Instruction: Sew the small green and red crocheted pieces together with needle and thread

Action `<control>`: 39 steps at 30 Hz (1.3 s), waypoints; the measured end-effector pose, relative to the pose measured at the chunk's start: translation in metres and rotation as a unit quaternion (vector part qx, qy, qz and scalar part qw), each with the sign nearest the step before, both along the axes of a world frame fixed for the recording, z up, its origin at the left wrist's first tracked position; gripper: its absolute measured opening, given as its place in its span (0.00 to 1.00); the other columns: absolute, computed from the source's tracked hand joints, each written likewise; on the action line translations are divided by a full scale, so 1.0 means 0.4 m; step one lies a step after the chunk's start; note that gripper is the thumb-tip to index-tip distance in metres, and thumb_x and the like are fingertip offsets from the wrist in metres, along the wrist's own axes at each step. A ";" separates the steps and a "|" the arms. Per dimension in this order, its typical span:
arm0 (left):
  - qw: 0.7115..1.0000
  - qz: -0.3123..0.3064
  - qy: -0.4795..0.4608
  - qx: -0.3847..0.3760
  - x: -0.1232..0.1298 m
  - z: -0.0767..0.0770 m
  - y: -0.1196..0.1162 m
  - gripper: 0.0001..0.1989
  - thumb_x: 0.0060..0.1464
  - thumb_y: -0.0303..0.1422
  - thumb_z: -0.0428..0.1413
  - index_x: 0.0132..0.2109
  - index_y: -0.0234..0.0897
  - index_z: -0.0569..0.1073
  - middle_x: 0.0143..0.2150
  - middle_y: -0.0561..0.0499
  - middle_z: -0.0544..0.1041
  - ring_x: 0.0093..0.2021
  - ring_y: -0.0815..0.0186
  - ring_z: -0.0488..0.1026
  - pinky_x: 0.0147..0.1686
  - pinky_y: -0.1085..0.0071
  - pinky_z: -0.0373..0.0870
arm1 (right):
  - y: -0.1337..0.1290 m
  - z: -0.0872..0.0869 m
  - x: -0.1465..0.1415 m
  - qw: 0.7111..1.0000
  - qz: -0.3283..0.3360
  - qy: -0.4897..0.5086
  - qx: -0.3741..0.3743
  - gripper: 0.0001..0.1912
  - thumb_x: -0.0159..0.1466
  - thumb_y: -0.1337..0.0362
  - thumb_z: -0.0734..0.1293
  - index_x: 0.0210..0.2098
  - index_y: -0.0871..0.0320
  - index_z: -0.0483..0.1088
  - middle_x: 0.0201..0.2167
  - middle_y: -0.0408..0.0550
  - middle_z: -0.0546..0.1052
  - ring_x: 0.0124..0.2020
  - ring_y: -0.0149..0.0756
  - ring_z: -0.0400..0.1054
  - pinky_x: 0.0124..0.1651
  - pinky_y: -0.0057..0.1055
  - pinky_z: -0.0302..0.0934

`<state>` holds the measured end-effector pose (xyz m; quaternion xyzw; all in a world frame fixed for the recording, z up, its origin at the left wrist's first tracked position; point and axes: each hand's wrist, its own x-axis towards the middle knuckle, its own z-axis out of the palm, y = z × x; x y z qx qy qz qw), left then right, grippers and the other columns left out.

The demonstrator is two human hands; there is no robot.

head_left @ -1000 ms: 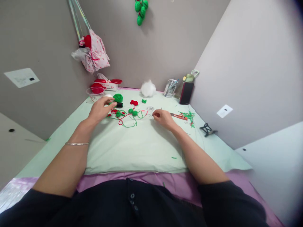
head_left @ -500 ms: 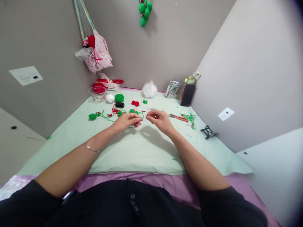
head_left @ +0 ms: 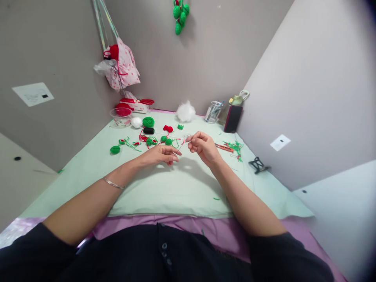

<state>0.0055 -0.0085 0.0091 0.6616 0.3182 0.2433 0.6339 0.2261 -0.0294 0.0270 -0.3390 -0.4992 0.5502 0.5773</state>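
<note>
My left hand (head_left: 162, 154) is over the middle of the table, thumb and fingers closed on one end of a thin, pale, needle-like strand (head_left: 179, 149). The strand slants up toward my right hand (head_left: 202, 147), whose fingers are pinched together a little higher. A short bit of red yarn (head_left: 183, 141) shows at the right fingertips, where my grip seems to be on it; the exact hold is too small to make out. Just beyond my hands lie small green balls (head_left: 168, 141) with red and green yarn tails, and a red knitted bow (head_left: 168, 128).
Behind are a black thread spool (head_left: 148, 131), green yarn (head_left: 148, 122), white stuffing (head_left: 186, 111) and a plastic tub (head_left: 121, 117). To the right lie orange-handled scissors (head_left: 225, 147), green yarn scraps (head_left: 235, 148), a phone (head_left: 233, 118) and a black stand (head_left: 258, 165).
My right hand has moved slightly up and right, away from the left, and its fingers have curled more. My left hand has dropped a little. The thin strand now shows between them.
</note>
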 end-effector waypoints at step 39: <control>0.984 0.157 -0.036 0.074 0.008 -0.008 0.003 0.17 0.48 0.46 0.65 0.36 0.36 0.77 0.21 0.57 0.66 0.23 0.71 0.60 0.26 0.71 0.58 | -0.025 0.006 -0.017 0.994 0.099 -0.032 -0.036 0.21 0.54 0.52 0.78 0.35 0.56 0.67 0.30 0.43 0.78 0.22 0.27 0.69 0.22 0.23 0.57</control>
